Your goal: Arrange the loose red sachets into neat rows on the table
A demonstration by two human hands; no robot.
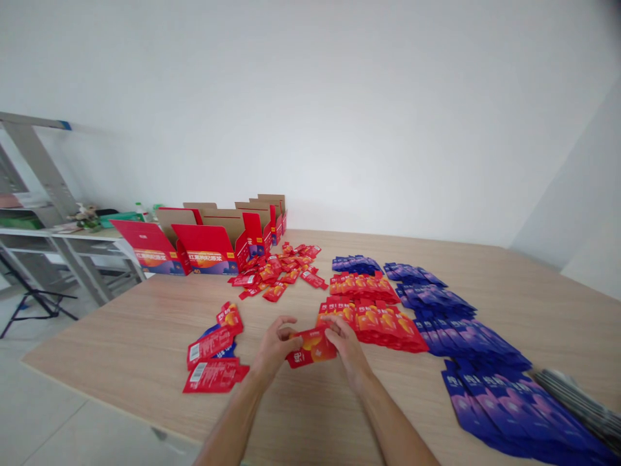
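Note:
A red sachet (314, 347) with orange fruit printed on it is held sideways above the wooden table. My left hand (274, 346) pinches its left end between thumb and fingers. At its upper right corner, my right hand (345, 343) grips it too. Just beyond my right hand lies a fanned row of red sachets (383, 320), with another red row (361, 285) behind it. To the left of my left hand, several loose red sachets (216, 375) lie partly over a blue sachet (228, 349).
Open red cartons (206, 249) line the table's far left, beside a heap of loose red sachets (276, 268). Fanned rows of blue sachets (470, 336) run along the right. A dark striped bundle (577, 395) lies at the right. A white wall (388, 129) stands behind the table (145, 336).

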